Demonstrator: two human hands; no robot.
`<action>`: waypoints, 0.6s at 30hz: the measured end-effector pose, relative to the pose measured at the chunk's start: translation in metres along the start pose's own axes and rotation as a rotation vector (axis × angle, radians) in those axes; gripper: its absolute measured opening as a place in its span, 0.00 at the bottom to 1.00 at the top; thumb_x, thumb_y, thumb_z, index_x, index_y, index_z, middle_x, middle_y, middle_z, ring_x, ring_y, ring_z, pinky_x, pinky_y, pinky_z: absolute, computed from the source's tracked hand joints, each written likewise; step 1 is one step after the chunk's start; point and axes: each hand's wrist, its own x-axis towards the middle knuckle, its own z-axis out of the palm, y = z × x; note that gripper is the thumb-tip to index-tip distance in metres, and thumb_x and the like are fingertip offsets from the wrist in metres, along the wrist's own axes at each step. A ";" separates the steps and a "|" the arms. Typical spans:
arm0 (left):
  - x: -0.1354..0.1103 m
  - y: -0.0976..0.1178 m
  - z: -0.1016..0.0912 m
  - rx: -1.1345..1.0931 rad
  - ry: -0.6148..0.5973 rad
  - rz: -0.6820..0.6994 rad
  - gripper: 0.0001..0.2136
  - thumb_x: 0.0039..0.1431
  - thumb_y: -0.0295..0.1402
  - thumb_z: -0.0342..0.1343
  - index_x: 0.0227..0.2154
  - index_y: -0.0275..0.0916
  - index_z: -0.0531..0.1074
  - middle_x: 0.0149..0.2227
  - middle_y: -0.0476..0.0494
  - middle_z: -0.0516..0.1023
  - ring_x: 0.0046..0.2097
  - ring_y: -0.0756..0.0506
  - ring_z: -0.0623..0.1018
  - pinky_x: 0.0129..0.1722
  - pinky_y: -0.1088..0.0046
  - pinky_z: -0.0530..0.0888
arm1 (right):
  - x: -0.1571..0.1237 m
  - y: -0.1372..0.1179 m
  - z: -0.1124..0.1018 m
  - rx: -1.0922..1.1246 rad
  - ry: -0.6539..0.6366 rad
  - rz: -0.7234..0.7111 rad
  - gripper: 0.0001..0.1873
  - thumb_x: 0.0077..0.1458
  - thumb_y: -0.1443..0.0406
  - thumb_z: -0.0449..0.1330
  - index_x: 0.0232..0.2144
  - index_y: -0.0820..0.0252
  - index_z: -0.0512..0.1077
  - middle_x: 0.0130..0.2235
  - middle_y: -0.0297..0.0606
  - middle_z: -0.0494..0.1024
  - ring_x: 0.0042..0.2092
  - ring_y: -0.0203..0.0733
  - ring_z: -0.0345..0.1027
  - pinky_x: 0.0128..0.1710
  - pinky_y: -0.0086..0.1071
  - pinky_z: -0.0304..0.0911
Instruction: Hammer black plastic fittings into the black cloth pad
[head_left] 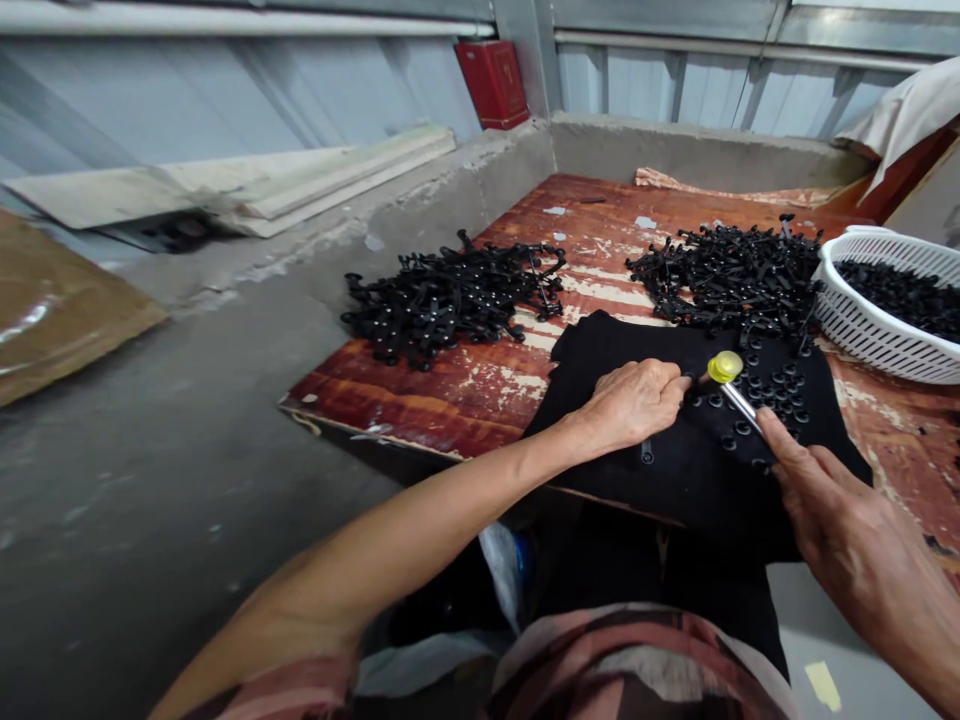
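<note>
My right hand (840,500) is wrapped around the handle of a hammer (739,400) with a yellow, rounded head. The hammer's head is just right of the fingertips of my left hand (637,400), above a black cloth (622,500). My left hand is closed, thumb and fingers pressed together at a small black part mostly hidden by them. Below that hand a narrow black strip with a round end (646,452) sticks out. Several loose black rings (784,390) lie on the cloth beyond and beside the hammer.
On the worn red-brown table (420,410) lies a heap of black parts (450,300) at left. Another black heap (735,275) is at the back right, beside a white basket (862,325) holding black pieces. A low concrete ledge (517,170) bounds the table's back.
</note>
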 end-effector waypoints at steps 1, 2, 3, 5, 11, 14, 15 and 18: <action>0.000 -0.001 -0.001 -0.019 -0.027 0.003 0.15 0.64 0.36 0.43 0.22 0.39 0.62 0.20 0.53 0.60 0.25 0.50 0.64 0.28 0.73 0.55 | 0.000 0.001 0.000 -0.002 -0.002 -0.004 0.32 0.65 0.69 0.43 0.69 0.58 0.45 0.31 0.35 0.68 0.19 0.39 0.65 0.17 0.33 0.59; 0.001 -0.002 -0.002 -0.038 -0.054 0.005 0.14 0.63 0.35 0.44 0.21 0.39 0.61 0.20 0.53 0.60 0.24 0.51 0.63 0.27 0.73 0.55 | 0.000 0.002 0.000 -0.002 0.000 -0.003 0.32 0.65 0.68 0.43 0.69 0.58 0.45 0.31 0.35 0.68 0.20 0.39 0.66 0.17 0.33 0.58; 0.002 -0.003 -0.002 -0.056 -0.075 0.009 0.13 0.62 0.34 0.44 0.21 0.39 0.60 0.20 0.53 0.59 0.24 0.51 0.62 0.27 0.73 0.55 | 0.000 0.003 0.000 0.002 0.003 -0.002 0.32 0.65 0.68 0.43 0.69 0.58 0.45 0.31 0.35 0.68 0.20 0.40 0.66 0.17 0.33 0.58; 0.003 -0.004 -0.003 -0.088 -0.090 0.016 0.12 0.60 0.32 0.45 0.21 0.39 0.59 0.20 0.54 0.58 0.24 0.52 0.61 0.26 0.74 0.54 | 0.000 0.005 0.001 0.017 0.009 0.003 0.31 0.65 0.67 0.43 0.69 0.57 0.46 0.31 0.35 0.69 0.20 0.41 0.66 0.18 0.34 0.59; 0.005 -0.003 -0.004 -0.116 -0.070 -0.004 0.12 0.58 0.32 0.47 0.19 0.39 0.60 0.18 0.54 0.58 0.23 0.52 0.60 0.26 0.74 0.54 | 0.000 0.002 -0.008 0.123 0.120 -0.013 0.31 0.65 0.69 0.48 0.69 0.53 0.51 0.40 0.43 0.76 0.35 0.47 0.76 0.32 0.37 0.70; 0.005 -0.005 -0.003 -0.126 -0.052 0.030 0.12 0.58 0.33 0.47 0.19 0.39 0.60 0.18 0.54 0.58 0.23 0.52 0.60 0.26 0.74 0.54 | 0.000 -0.004 -0.011 0.186 0.306 -0.057 0.37 0.64 0.73 0.51 0.70 0.48 0.47 0.46 0.43 0.77 0.39 0.43 0.76 0.36 0.32 0.71; 0.006 -0.006 -0.002 -0.128 -0.047 0.039 0.13 0.58 0.33 0.47 0.19 0.39 0.60 0.18 0.54 0.58 0.23 0.52 0.60 0.26 0.74 0.54 | 0.001 -0.004 -0.010 0.189 0.330 -0.061 0.37 0.63 0.73 0.51 0.70 0.48 0.46 0.45 0.42 0.76 0.38 0.42 0.75 0.35 0.31 0.71; 0.006 -0.006 -0.002 -0.108 -0.047 0.019 0.13 0.58 0.33 0.48 0.18 0.39 0.60 0.18 0.54 0.57 0.23 0.52 0.60 0.26 0.74 0.54 | 0.003 -0.001 -0.005 0.141 0.188 -0.029 0.33 0.64 0.71 0.49 0.69 0.56 0.49 0.36 0.41 0.75 0.28 0.40 0.72 0.28 0.31 0.69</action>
